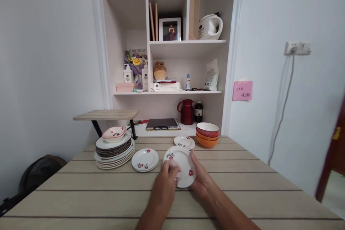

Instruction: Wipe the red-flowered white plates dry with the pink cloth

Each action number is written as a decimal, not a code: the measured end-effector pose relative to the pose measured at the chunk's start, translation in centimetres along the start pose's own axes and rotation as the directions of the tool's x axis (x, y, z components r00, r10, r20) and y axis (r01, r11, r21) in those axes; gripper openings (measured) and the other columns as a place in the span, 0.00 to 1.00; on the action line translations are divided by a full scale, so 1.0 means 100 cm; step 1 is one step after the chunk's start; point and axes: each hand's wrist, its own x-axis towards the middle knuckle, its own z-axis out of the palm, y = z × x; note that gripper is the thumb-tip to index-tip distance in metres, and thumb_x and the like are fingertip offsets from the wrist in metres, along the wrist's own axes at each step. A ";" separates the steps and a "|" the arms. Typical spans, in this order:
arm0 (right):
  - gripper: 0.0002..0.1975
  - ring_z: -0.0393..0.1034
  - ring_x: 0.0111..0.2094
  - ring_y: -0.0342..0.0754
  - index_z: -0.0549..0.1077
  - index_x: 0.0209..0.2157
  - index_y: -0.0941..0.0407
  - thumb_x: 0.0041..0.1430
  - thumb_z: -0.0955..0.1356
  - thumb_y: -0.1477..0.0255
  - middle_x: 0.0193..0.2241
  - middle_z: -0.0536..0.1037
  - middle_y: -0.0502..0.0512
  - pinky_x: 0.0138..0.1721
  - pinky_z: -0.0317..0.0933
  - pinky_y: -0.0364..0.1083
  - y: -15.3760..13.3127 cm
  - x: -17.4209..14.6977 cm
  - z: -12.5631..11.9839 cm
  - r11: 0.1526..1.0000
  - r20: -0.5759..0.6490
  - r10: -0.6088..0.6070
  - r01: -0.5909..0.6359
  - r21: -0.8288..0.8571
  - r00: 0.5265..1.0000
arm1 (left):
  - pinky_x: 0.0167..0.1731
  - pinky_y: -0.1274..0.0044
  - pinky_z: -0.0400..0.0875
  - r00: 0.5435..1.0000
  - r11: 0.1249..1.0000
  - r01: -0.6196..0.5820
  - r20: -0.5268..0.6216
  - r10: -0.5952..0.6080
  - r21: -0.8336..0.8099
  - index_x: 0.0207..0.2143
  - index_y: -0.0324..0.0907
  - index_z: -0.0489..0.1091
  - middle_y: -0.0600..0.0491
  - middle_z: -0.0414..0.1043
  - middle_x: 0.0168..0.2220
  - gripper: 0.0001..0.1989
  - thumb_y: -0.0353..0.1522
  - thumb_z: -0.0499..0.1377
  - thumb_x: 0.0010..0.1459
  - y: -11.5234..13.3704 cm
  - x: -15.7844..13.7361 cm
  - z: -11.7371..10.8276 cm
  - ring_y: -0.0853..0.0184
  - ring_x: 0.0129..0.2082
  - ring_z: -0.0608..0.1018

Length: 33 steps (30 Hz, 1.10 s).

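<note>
My right hand (202,179) grips the right edge of a small white plate (184,161) decorated with red flowers, which is tilted toward me above the table. Against the plate's face, my left hand (167,179) is closed on a pale pink cloth (177,168), mostly covered by the fingers. Two similar flowered plates (145,159) are stacked on the table to the left. Just behind the held plate lie more small flowered plates (184,141). Beside those is a stack of bowls (207,140), red on top and orange below.
At the left stands a tall stack of plates (114,155) topped by pink-rimmed dishes (114,134). A small raised wooden stand (106,115) is behind it. Along the back are a dark laptop (162,123) with glasses, a red jug (186,112) and a dark bottle (198,112), beneath white shelves.
</note>
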 end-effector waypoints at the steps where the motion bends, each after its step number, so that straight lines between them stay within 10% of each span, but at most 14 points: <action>1: 0.28 0.76 0.42 0.55 0.75 0.45 0.62 0.57 0.66 0.51 0.38 0.82 0.63 0.47 0.65 0.53 -0.001 0.000 0.000 1.000 0.006 -0.006 0.006 -0.002 1.000 | 0.42 0.74 0.71 1.000 1.000 -0.019 0.019 0.020 -0.003 0.46 0.46 0.71 0.49 0.65 0.44 0.26 0.17 0.49 0.50 0.002 0.000 0.001 0.66 0.42 0.72; 14: 0.28 0.76 0.42 0.56 0.74 0.47 0.62 0.55 0.69 0.53 0.39 0.82 0.64 0.48 0.65 0.54 0.014 -0.003 0.011 0.998 0.010 0.038 -0.038 -0.043 0.999 | 0.46 0.70 0.70 0.972 0.984 0.123 -0.215 -0.094 0.127 0.47 0.47 0.72 0.49 0.66 0.46 0.27 0.18 0.47 0.51 -0.012 0.001 -0.004 0.63 0.47 0.72; 25: 0.27 0.76 0.41 0.54 0.76 0.38 0.64 0.57 0.67 0.52 0.35 0.82 0.63 0.50 0.64 0.51 0.016 -0.007 0.015 0.990 0.070 0.142 -0.144 0.012 0.987 | 0.43 0.75 0.69 0.992 0.985 -0.121 0.047 0.116 0.120 0.49 0.51 0.72 0.50 0.68 0.45 0.22 0.23 0.50 0.57 0.010 -0.004 0.001 0.65 0.43 0.72; 33: 0.24 0.76 0.40 0.54 0.75 0.45 0.62 0.59 0.66 0.55 0.34 0.83 0.61 0.48 0.65 0.53 0.008 -0.003 0.010 0.998 -0.040 0.050 -0.049 0.027 0.998 | 0.43 0.74 0.70 0.975 0.978 0.152 -0.182 -0.125 0.143 0.48 0.46 0.71 0.48 0.66 0.48 0.24 0.20 0.46 0.56 -0.011 0.002 -0.005 0.64 0.46 0.73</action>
